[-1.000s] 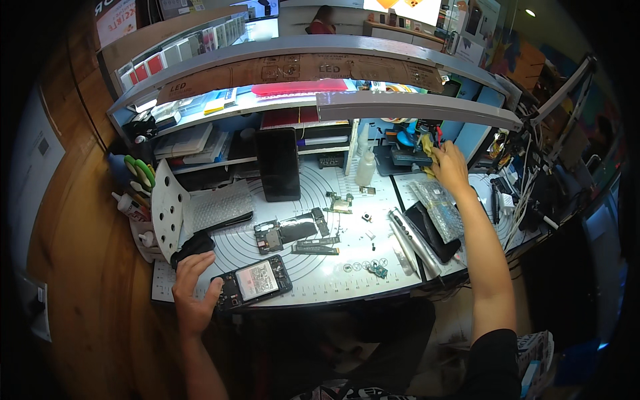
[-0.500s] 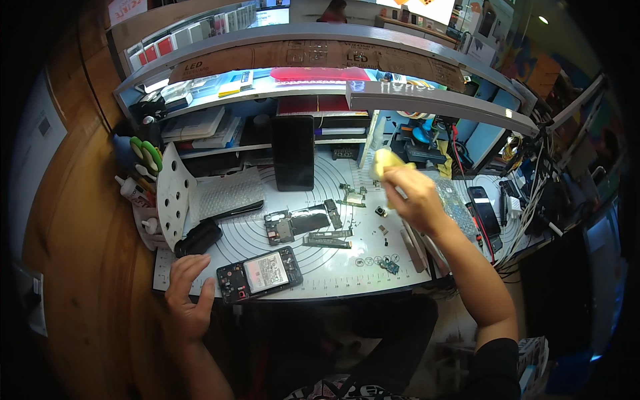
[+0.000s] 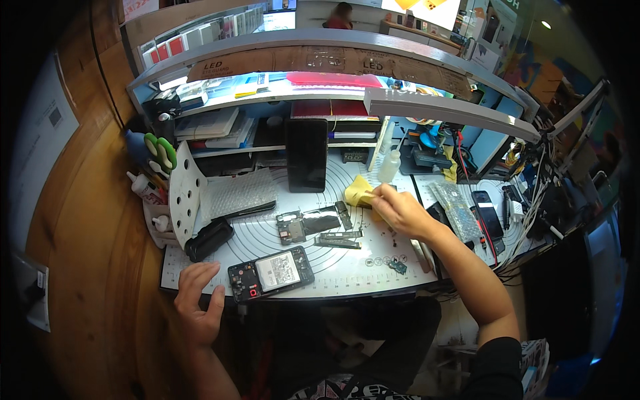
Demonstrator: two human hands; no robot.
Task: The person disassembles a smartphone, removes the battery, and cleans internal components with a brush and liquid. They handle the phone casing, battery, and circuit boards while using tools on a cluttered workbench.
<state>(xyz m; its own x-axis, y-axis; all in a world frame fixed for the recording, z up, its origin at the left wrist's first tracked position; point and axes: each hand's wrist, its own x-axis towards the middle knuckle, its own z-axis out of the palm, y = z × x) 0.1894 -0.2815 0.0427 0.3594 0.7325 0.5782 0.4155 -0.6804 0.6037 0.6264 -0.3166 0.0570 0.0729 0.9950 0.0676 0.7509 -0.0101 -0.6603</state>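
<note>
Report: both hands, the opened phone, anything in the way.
Right hand holds yellow cloth. Left hand open, empty, beside opened phone. Phone flat, nothing over it; loose parts just beyond.

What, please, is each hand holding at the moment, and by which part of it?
The right hand holds a crumpled yellow cloth by its right-hand edge, between the fingers. The left hand holds nothing.

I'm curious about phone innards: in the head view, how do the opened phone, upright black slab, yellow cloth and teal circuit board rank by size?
Opened phone and upright black slab: too alike to rank
Yellow cloth
Teal circuit board
</note>
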